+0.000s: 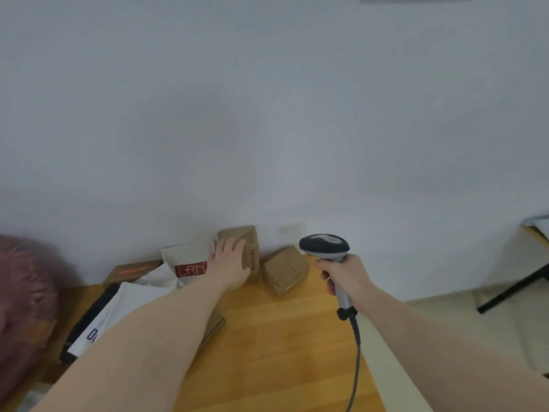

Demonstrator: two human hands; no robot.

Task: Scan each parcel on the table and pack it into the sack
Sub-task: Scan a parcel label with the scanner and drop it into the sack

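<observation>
1. The left hand (230,261) reaches toward 12 o'clock with fingers straight and spread, laid flat against the upright cardboard box (251,251) that stands by the wall.
2. The right hand (344,275), at 2 o'clock, has its fingers curled round the handle of the barcode scanner (326,248) (its cable trails down toward 6 o'clock).
3. A smaller cardboard box (285,270) sits tilted on the wooden table (282,337), just beside the upright one.
4. At 10 o'clock lie a white mailer bag (187,263) with a red label, a flat brown box (130,270) and more white parcels.
5. A blurred reddish sack (23,292) is at 9 o'clock.
</observation>
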